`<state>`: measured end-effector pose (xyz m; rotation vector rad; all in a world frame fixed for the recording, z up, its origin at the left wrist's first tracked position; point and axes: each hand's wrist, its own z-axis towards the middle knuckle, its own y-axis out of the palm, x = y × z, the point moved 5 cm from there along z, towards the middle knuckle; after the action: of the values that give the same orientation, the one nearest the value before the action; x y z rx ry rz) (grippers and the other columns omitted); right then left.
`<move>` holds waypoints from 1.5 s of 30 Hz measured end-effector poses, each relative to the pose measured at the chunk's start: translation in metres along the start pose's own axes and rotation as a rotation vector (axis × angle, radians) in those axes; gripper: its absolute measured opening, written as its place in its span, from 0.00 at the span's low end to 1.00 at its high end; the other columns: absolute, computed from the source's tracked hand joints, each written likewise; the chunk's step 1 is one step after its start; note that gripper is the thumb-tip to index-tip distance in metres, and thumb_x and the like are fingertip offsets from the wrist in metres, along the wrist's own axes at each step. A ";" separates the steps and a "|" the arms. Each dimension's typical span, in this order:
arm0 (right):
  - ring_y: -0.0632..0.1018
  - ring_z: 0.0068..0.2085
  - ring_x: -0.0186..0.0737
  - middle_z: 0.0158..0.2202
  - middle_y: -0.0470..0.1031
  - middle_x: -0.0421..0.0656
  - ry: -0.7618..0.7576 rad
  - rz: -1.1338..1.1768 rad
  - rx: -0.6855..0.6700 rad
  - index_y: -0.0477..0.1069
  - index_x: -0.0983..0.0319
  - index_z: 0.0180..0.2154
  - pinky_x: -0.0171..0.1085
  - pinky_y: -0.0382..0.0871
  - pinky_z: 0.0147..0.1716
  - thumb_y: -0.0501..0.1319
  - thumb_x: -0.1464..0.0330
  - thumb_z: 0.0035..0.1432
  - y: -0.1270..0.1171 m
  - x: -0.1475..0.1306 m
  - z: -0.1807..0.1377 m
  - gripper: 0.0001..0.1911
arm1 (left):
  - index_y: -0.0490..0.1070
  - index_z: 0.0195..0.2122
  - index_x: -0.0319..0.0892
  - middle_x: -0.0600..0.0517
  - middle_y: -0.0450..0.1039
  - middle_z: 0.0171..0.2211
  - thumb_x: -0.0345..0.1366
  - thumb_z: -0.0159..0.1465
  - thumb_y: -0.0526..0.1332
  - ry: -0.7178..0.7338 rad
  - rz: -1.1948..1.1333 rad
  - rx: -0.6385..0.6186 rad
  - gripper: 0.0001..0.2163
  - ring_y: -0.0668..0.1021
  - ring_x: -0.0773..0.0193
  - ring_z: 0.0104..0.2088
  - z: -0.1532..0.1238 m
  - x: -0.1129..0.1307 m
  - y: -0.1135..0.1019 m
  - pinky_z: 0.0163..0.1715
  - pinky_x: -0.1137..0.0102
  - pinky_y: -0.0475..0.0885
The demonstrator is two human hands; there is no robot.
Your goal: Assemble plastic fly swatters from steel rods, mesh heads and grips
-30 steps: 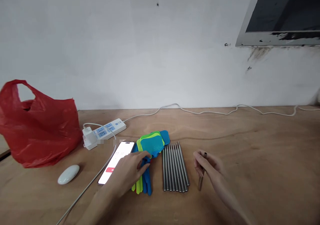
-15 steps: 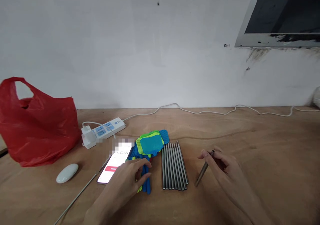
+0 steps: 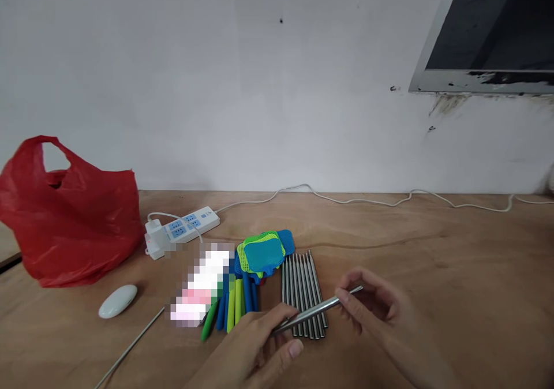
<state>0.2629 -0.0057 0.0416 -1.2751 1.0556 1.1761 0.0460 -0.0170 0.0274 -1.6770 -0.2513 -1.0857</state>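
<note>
A slim steel tube slants across in front of me, its narrower end up to the right. My right hand pinches it near that end between thumb and fingers. The lower end lies between the thumb and index finger of my left hand, which closes around it. Behind and partly under the held tube, several similar steel tubes lie side by side on the wooden table. Left of them are several blue, yellow and green foam-like sticks, below a folded blue and lime mesh piece.
A phone with a blurred screen lies left of the sticks. Farther left are a white mouse-shaped object, a red plastic bag and a white power strip. A white cable runs along the wall.
My left hand has moved right, off the coloured sticks, and now grips the tube's lower end. My right hand has tipped the tube from steep to nearly level and brought it left.
</note>
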 end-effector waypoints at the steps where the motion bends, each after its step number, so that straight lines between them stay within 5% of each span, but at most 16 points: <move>1: 0.76 0.27 0.35 0.25 0.75 0.38 -0.004 -0.010 -0.038 0.72 0.59 0.32 0.31 0.69 0.25 0.67 0.55 0.58 0.004 0.001 0.001 0.14 | 0.72 0.51 0.52 0.54 0.77 0.40 0.50 0.72 0.53 -0.029 0.008 -0.016 0.14 0.78 0.59 0.40 0.000 -0.001 0.002 0.39 0.68 0.72; 4: 0.79 0.31 0.38 0.28 0.78 0.39 0.003 -0.036 -0.117 0.74 0.58 0.35 0.32 0.71 0.29 0.67 0.58 0.59 0.009 0.007 0.002 0.10 | 0.75 0.40 0.49 0.54 0.77 0.34 0.49 0.73 0.50 -0.035 0.036 -0.007 0.16 0.78 0.60 0.38 0.002 -0.001 0.002 0.37 0.70 0.70; 9: 0.82 0.37 0.43 0.37 0.84 0.44 0.000 -0.114 -0.143 0.81 0.56 0.39 0.37 0.77 0.37 0.69 0.59 0.56 0.004 0.015 0.002 0.10 | 0.74 0.40 0.47 0.54 0.79 0.37 0.44 0.74 0.51 0.151 0.094 0.120 0.13 0.79 0.61 0.38 0.005 0.008 -0.012 0.37 0.72 0.70; 14: 0.84 0.35 0.43 0.33 0.85 0.43 -0.005 -0.005 -0.090 0.84 0.53 0.36 0.36 0.79 0.35 0.72 0.59 0.53 0.004 0.014 -0.003 0.08 | 0.74 0.40 0.47 0.56 0.80 0.34 0.38 0.74 0.51 0.252 0.156 0.157 0.11 0.80 0.63 0.34 0.006 0.016 -0.020 0.33 0.74 0.70; 19: 0.83 0.30 0.41 0.29 0.85 0.44 0.011 0.046 0.002 0.85 0.53 0.33 0.33 0.79 0.31 0.74 0.57 0.49 -0.008 0.010 -0.004 0.09 | 0.76 0.40 0.49 0.56 0.82 0.35 0.45 0.76 0.47 0.268 0.232 0.216 0.18 0.82 0.62 0.33 -0.004 0.019 -0.031 0.33 0.74 0.73; 26: 0.82 0.29 0.43 0.28 0.84 0.45 0.020 0.048 -0.003 0.85 0.54 0.34 0.38 0.80 0.32 0.74 0.55 0.49 -0.027 0.006 -0.002 0.12 | 0.78 0.42 0.55 0.58 0.83 0.36 0.49 0.73 0.52 0.182 0.278 0.251 0.15 0.81 0.63 0.32 -0.012 0.012 -0.046 0.32 0.76 0.75; 35: 0.80 0.27 0.41 0.26 0.83 0.44 -0.007 0.123 0.119 0.85 0.53 0.30 0.36 0.78 0.28 0.77 0.57 0.44 -0.033 -0.001 -0.004 0.10 | 0.78 0.47 0.60 0.58 0.82 0.39 0.51 0.66 0.62 -0.037 0.197 0.323 0.12 0.82 0.59 0.37 -0.032 -0.034 -0.062 0.38 0.70 0.78; 40: 0.81 0.27 0.41 0.26 0.83 0.43 -0.006 0.122 0.081 0.85 0.52 0.31 0.36 0.79 0.29 0.76 0.57 0.46 -0.033 0.000 -0.002 0.09 | 0.79 0.45 0.59 0.58 0.82 0.38 0.52 0.66 0.61 -0.032 0.152 0.363 0.11 0.82 0.59 0.37 -0.035 -0.034 -0.065 0.37 0.72 0.78; 45: 0.82 0.29 0.43 0.27 0.84 0.44 -0.002 0.075 0.022 0.85 0.55 0.32 0.39 0.80 0.32 0.74 0.57 0.48 -0.029 0.005 0.004 0.10 | 0.78 0.48 0.58 0.57 0.82 0.40 0.47 0.69 0.59 0.064 0.236 0.233 0.11 0.82 0.59 0.38 -0.030 -0.039 -0.068 0.35 0.73 0.78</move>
<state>0.2918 0.0000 0.0407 -1.2259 1.1203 1.2192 -0.0351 -0.0021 0.0427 -1.4218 -0.1291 -0.8950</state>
